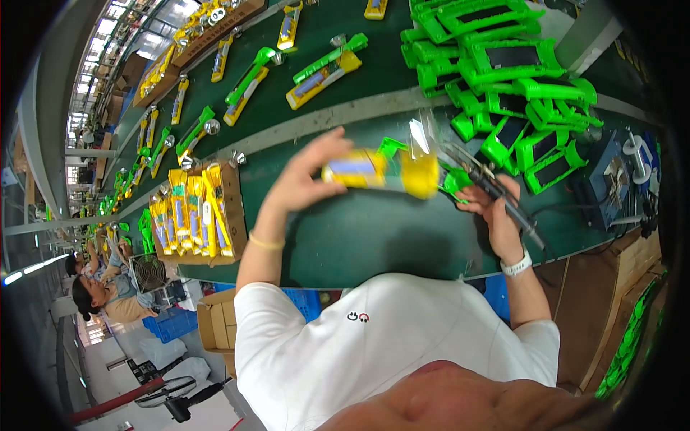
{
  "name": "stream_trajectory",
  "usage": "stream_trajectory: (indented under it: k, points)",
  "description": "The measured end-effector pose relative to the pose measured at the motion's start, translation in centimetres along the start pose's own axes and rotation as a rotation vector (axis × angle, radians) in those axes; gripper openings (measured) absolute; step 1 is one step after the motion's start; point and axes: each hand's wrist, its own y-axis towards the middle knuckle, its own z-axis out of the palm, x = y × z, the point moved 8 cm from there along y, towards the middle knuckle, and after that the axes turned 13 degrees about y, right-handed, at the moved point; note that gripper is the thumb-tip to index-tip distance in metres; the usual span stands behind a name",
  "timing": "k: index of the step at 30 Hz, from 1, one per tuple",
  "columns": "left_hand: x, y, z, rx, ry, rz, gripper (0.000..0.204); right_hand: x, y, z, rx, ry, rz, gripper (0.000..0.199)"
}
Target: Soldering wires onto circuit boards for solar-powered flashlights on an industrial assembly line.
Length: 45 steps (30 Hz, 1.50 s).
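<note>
- Head view: a yellow packaged item (381, 172) w/ clear plastic wrap and a green end is held up over the green worktop (359, 237), between both hands, approx. above the worktop's near edge.
- Left hand (305, 179): grip clenched on the item's left end, fingers wrapped over the top, thumb under.
- Right hand (496, 208): grip closed around a dark pen-like tool (503, 197); its tip is brought against the item's green end. A cable is seen trailing off toward the worktop's right edge.
- Step in hand, as judged: the pack's right end is being sealed or fixed w/ the tool while the left hand steadies it.
- Next move, as judged: tool tip must be kept on the seam, pack held level; slack wrap could be missed or the film overheated if the tip is hot (cannot be told).
- Far right of worktop: heap of green plastic frames (510, 65) w/ dark panels, well apart from the hands.
- Far edge: more yellow-and-green packs (323, 68) laid out in a row along the belt.
- Left of the hands: open cardboard box (198, 212) filled w/ upright yellow packs, at the near edge.
- Lower left: other people (100, 287) seated along the line; their hands not clearly seen.
</note>
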Motion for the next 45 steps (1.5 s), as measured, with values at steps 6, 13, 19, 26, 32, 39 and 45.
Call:
stream_trajectory:
  k: [6, 13, 19, 26, 32, 39, 45]
  points:
    - [-4.1, -5.2, 4.7, -0.076, 0.327, -0.052, 0.056, -0.2, 0.2, 2.8, 0.035, -0.161, -0.048, 0.042]
    - [-8.9, -5.6, 5.0, -0.362, 0.732, 0.175, 0.038, 2.6, -3.9, -0.2, -0.324, 0.077, -0.349, 0.029]
    - [-8.4, -3.8, 6.4, -0.418, 0.252, 0.113, 0.016, 2.1, -4.6, 1.7, -0.342, 0.044, -0.26, 0.022]
    - [-8.0, -3.2, 6.1, -0.363, 0.364, -0.056, 0.013, -0.1, -3.4, 3.9, -0.173, -0.028, -0.104, 0.026]
    - [-7.4, -3.1, 6.2, -0.319, 0.339, -0.114, 0.011, -1.1, -3.0, 4.8, -0.123, -0.061, 0.007, 0.026]
    - [-8.0, -2.9, 6.2, -0.301, 0.41, -0.06, 0.01, -1.5, -2.6, 5.0, -0.115, -0.056, 0.055, 0.027]
    - [-8.2, -2.6, 6.1, -0.26, 0.42, -0.072, 0.011, -1.3, -2.7, 4.5, -0.153, -0.031, 0.014, 0.026]
